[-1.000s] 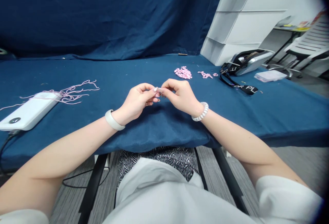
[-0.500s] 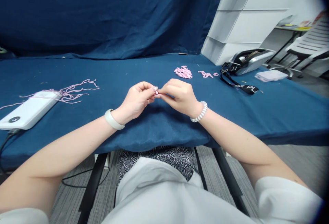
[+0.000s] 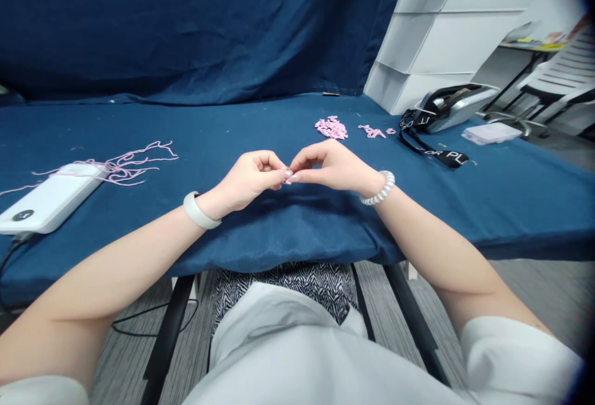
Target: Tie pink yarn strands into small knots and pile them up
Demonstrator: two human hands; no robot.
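Over the front part of the blue cloth, my left hand [image 3: 253, 178] and my right hand [image 3: 328, 166] meet fingertip to fingertip. Both are closed in a pinch on a short piece of pink yarn [image 3: 288, 182], of which only a tiny bit shows between the fingers. The rest of it is hidden by the fingertips. Beyond my right hand lies a heap of small pink yarn pieces [image 3: 331, 128]. A smaller group of pink yarn bits [image 3: 372, 131] sits to its right.
At the left, long pink strands [image 3: 134, 163] lie partly across a white power bank [image 3: 53, 200] with a cable. Farther right are a black lettered strap [image 3: 437, 154], an open grey case [image 3: 460, 107] and a clear plastic box [image 3: 491, 133]. A white column [image 3: 413, 39] stands behind.
My right hand has turned at the wrist, its wrist shifting right and its fingers arching more. My left hand has moved slightly, and the fingertips still meet.
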